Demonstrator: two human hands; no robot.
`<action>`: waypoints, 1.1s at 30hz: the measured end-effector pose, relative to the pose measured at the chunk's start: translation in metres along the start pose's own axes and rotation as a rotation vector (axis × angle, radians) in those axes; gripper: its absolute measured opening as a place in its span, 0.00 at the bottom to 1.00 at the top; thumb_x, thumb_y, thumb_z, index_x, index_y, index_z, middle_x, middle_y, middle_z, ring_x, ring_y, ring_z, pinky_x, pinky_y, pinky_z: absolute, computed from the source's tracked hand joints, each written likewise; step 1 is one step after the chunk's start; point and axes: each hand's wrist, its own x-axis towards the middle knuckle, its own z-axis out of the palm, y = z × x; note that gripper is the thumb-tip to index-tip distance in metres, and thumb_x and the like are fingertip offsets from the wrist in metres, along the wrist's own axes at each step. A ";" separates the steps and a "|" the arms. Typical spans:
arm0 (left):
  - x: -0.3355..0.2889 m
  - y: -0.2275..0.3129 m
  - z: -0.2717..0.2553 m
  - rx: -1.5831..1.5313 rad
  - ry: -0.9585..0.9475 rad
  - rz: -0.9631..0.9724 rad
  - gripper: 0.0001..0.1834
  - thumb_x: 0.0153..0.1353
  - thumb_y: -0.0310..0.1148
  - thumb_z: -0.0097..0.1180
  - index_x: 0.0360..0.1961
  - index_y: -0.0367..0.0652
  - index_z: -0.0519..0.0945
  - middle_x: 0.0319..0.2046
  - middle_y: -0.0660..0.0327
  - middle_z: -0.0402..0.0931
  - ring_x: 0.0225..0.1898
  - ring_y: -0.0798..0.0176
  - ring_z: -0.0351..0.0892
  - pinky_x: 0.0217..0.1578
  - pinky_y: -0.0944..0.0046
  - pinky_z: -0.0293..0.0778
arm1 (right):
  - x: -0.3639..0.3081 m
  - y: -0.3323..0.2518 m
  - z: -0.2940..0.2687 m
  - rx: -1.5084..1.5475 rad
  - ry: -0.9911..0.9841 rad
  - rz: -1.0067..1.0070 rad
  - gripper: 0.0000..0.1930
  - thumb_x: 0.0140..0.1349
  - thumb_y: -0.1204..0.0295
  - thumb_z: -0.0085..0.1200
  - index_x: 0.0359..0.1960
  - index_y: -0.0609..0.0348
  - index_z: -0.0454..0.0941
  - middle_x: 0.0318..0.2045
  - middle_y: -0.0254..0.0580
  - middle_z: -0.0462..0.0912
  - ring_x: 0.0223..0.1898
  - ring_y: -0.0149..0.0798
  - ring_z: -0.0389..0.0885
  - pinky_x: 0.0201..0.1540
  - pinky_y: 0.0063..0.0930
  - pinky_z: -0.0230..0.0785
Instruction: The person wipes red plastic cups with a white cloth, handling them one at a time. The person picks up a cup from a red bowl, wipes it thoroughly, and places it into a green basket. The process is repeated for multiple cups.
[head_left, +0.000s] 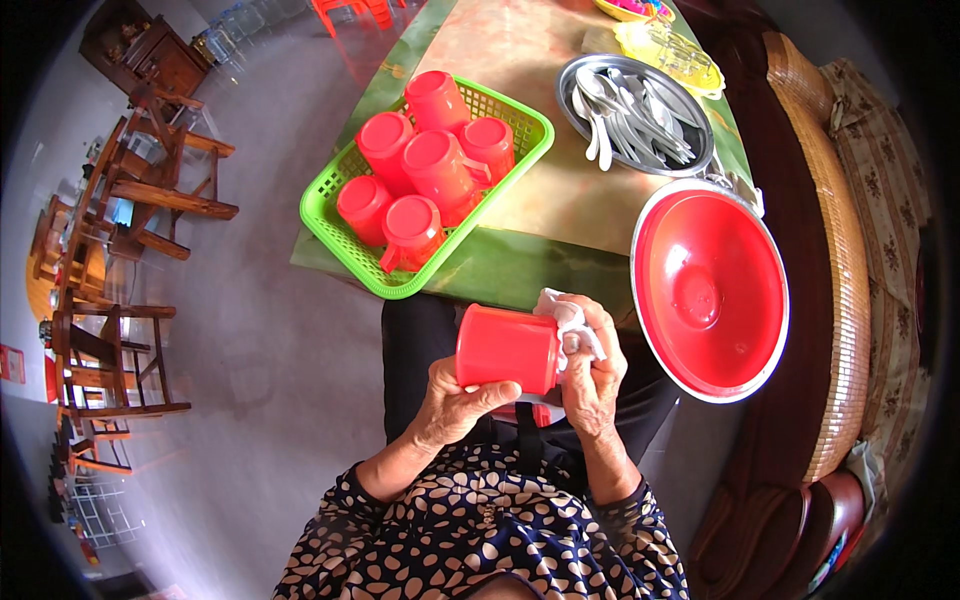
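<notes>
A red plastic mug (508,349) lies sideways above my lap, its mouth end hidden on the right by a cloth. My left hand (455,405) is closed round its underside, with the thumb along the lower edge. In my right hand (594,375) a crumpled white cloth (572,325) is pinched and pressed against the mug's right end. Just beyond, a green plastic basket (320,205) at the table's near corner holds several red mugs (436,165), mostly upside down.
On the marble-patterned table (510,205) stands a metal bowl (712,150) of spoons (630,115). A large red basin (740,330) with a pale rim is at the right, beside the sofa (840,250). Farther back lies a yellow basket (690,65). Wooden chairs (120,350) stand left.
</notes>
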 end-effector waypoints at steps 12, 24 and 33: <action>0.019 -0.018 0.001 -0.245 0.205 -0.050 0.21 0.62 0.34 0.58 0.55 0.41 0.72 0.50 0.61 0.76 0.52 0.64 0.73 0.55 0.60 0.67 | -0.011 -0.008 0.017 -0.506 0.102 -0.357 0.20 0.48 0.83 0.58 0.46 0.61 0.76 0.42 0.52 0.76 0.41 0.47 0.78 0.43 0.33 0.72; 0.012 -0.011 0.007 -0.360 0.223 -0.188 0.26 0.68 0.51 0.43 0.56 0.41 0.69 0.47 0.59 0.75 0.47 0.64 0.76 0.49 0.61 0.72 | -0.020 0.002 0.032 -0.746 -0.142 -0.456 0.28 0.36 0.80 0.61 0.47 0.59 0.78 0.45 0.53 0.70 0.41 0.51 0.73 0.41 0.38 0.73; 0.018 -0.002 0.012 -0.468 0.276 -0.184 0.26 0.69 0.50 0.43 0.53 0.37 0.69 0.46 0.57 0.75 0.47 0.64 0.75 0.49 0.63 0.71 | -0.019 -0.004 0.009 -0.854 -0.311 -0.554 0.22 0.41 0.73 0.59 0.44 0.52 0.79 0.47 0.44 0.72 0.42 0.47 0.73 0.44 0.36 0.72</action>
